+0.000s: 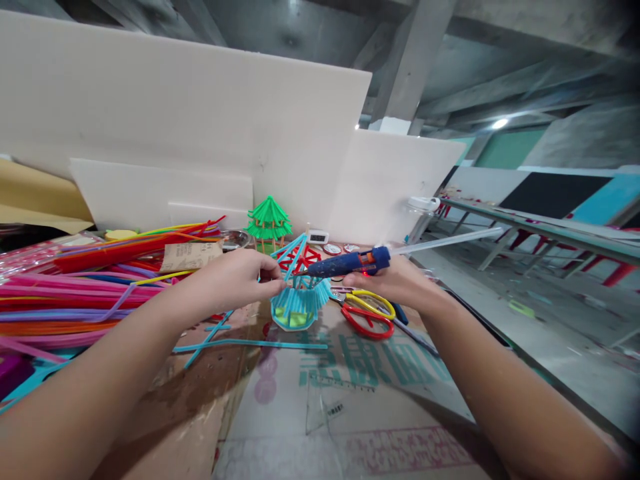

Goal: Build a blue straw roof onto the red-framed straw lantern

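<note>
Fingers [267, 272] of the left hand [235, 277] pinch narrow on the edge of a blue straw pavilion model [300, 300], steadying it where it stands on the cardboard-covered desk [350, 400], just ahead of both forearms. Far left, a heap of coloured straws [75, 287] lies piled in pinks, oranges and purples, and a few loose blue straws [250, 343] rest flat beside the model. Behind it, a finished green pavilion [269, 223] stands against the white foam boards [200, 120]. Now to the right: the right hand [395, 280] is wrapped tight around a blue hot glue gun [350, 263], a clear glue stick [445, 241] jutting out the back, nozzle tip touching the model's upper frame near the left fingertips. Below that hand lie red and yellow scissors [367, 313]. This reads as the gluing step, a joint on the roof frame being fixed. A steady squeeze and a firm hold on the straw seem to be what's called for.
</note>
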A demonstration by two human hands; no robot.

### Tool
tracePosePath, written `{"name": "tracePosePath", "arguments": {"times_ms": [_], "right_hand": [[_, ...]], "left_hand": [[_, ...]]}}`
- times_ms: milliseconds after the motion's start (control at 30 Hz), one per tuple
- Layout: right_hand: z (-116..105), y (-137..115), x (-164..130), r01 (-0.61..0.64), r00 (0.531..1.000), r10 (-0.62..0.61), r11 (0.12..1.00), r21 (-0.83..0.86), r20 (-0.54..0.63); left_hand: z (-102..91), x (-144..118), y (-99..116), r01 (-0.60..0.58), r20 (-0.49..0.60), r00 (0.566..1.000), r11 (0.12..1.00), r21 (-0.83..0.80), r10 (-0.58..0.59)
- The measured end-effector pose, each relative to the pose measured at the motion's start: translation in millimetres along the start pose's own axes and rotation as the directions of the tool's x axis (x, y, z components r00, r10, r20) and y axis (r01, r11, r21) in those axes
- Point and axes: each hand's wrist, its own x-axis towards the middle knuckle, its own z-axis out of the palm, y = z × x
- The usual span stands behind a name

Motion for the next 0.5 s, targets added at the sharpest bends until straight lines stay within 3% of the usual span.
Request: {"name": "tracePosePath", "arguments": {"times_ms": [167,267,400,500], "right_hand": [[-9.5,3.7,3.5,-0.003,1.000,0.001,0.997,0.074,0.028],[-13.7,13.5,9.0,0.004,0.999,0.001,0.993,0.118,-0.045],[-12.1,42.2,19.6,-0.002,0.992,0.034,0.968,0.251,-0.121],[-8.7,69.8,26.8,-0.073,0.964,0.135,0.963,0.260,-0.228]], "left_hand": [[0.0,0.2,0.5,0.009,0.006,1.000,1.000,-0.015,-0.009],[1.8,0.8,1.2,-0.008,0.006,1.000,1.000,-0.025,0.008],[7.2,2.2,0.7,-0.025,0.019,0.999,0.998,-0.050,0.026],[11.6,3.2,-0.8,-0.030,0.023,0.999,0.998,-0.053,0.031]]}}
